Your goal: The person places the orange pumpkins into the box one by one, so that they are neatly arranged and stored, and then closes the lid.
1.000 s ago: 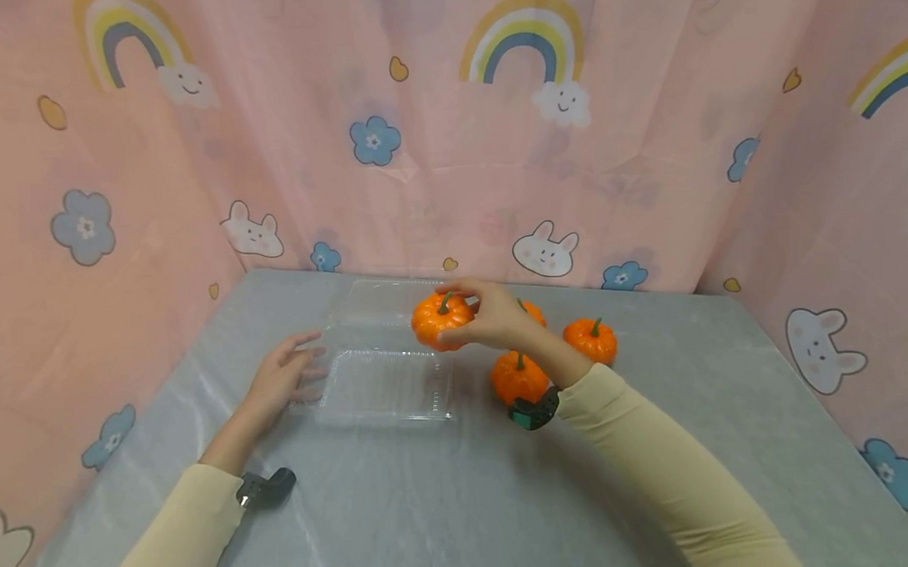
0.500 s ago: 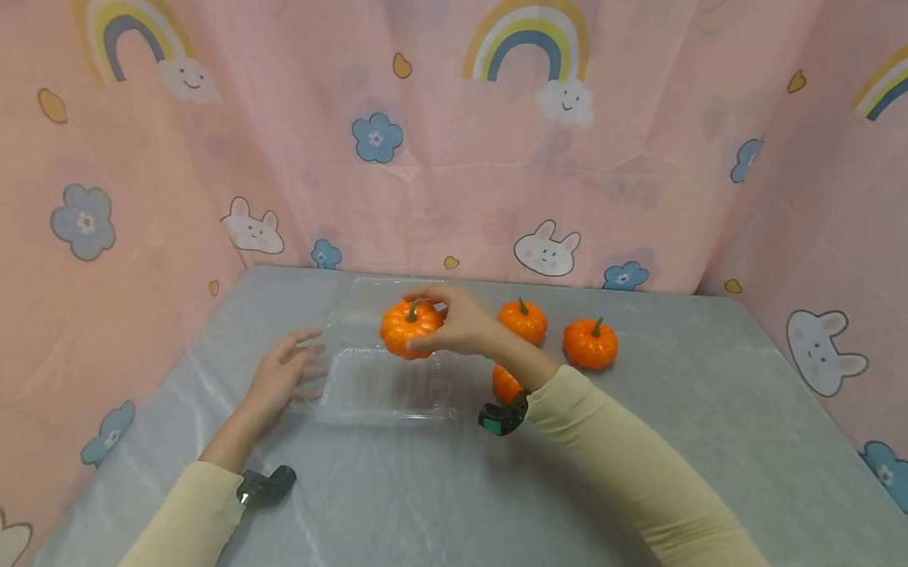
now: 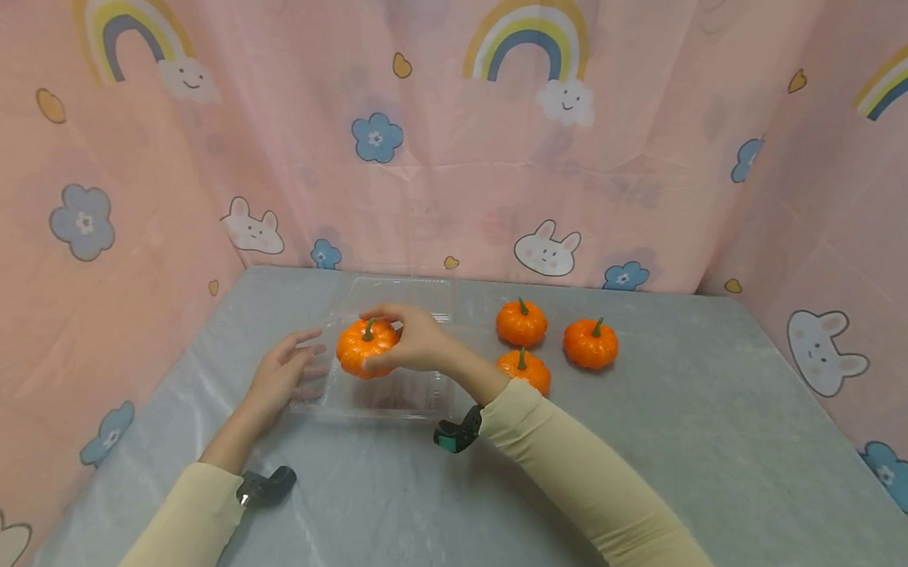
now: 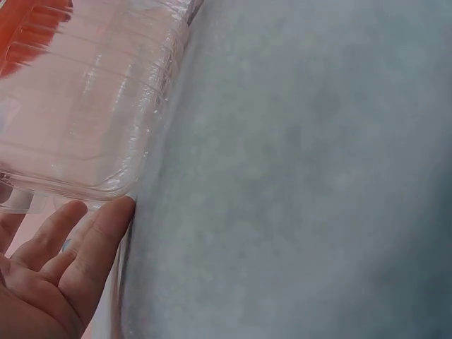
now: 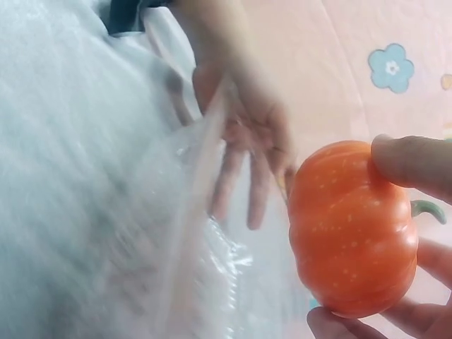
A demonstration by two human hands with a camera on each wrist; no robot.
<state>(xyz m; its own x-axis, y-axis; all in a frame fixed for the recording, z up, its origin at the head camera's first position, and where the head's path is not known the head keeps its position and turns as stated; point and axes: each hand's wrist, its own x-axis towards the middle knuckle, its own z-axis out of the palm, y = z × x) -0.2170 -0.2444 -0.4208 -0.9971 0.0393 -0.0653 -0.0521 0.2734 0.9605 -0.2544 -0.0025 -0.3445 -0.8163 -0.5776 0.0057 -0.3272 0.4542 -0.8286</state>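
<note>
In my right hand I hold a small orange toy pumpkin with a green stem, gripped by its sides between thumb and fingers. It hangs over the left part of a clear plastic clamshell box, whose lid lies folded back behind it. My left hand is at the box's left side with fingers extended. In the left wrist view its fingertips reach the box's corner. The right wrist view shows the pumpkin upright between my fingers, the stem pointing away from the palm.
Three more toy pumpkins stand right of the box: one at the back, one farther right, and one in front, partly behind my right forearm. A grey cloth covers the table. A pink patterned curtain encloses the back and sides.
My right hand has carried the pumpkin leftward and slightly nearer, from the box's right side to over its left part. The left hand has stayed at the box.
</note>
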